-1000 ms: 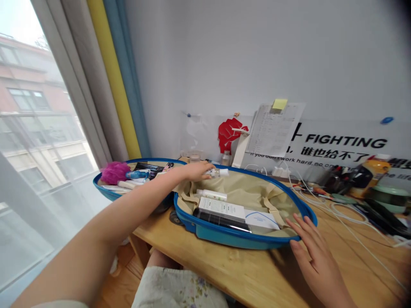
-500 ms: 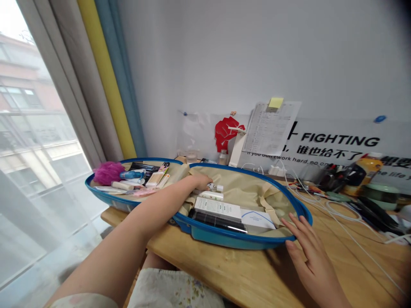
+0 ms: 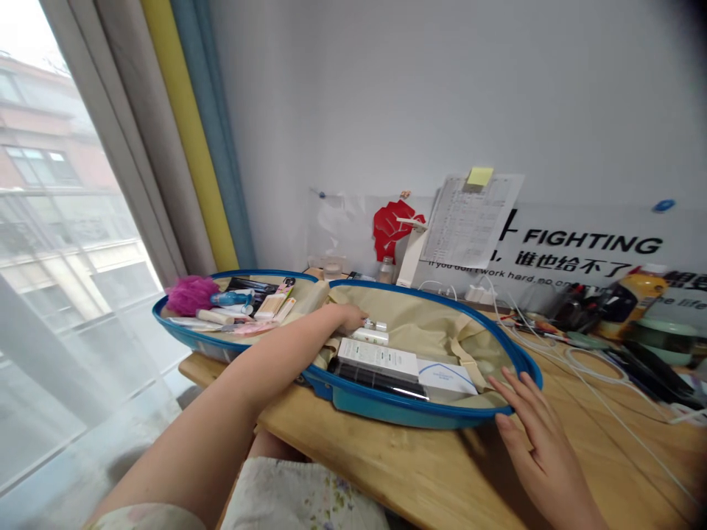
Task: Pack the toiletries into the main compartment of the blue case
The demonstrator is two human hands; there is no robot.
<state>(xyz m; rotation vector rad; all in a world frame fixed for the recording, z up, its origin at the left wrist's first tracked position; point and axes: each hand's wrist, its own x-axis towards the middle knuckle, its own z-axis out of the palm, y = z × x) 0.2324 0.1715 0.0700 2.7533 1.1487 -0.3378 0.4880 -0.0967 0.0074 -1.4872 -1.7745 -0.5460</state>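
Note:
A blue open suitcase [image 3: 398,412] with beige lining lies on the wooden desk [image 3: 442,471]. My left hand [image 3: 347,318] reaches into its right half and is closed on a small clear bottle with a white cap [image 3: 376,325], low against the lining, just above a white tube [image 3: 371,336]. A white box [image 3: 378,358], a black box [image 3: 375,380] and a white-blue packet [image 3: 447,377] lie in front of them. My right hand [image 3: 533,434] rests flat with fingers spread on the desk, its fingertips at the suitcase's near right rim.
The suitcase's left half [image 3: 182,331] holds a pink bath puff [image 3: 189,294], tubes and small toiletries. Cables [image 3: 585,368], an orange bottle [image 3: 630,298] and green bowls [image 3: 663,335] crowd the desk's right side. A window and curtains stand at the left. Papers hang on the wall.
My left hand has brought the small bottle down from above the suitcase rim into the right half, beside the white tube. My right hand has stayed in place.

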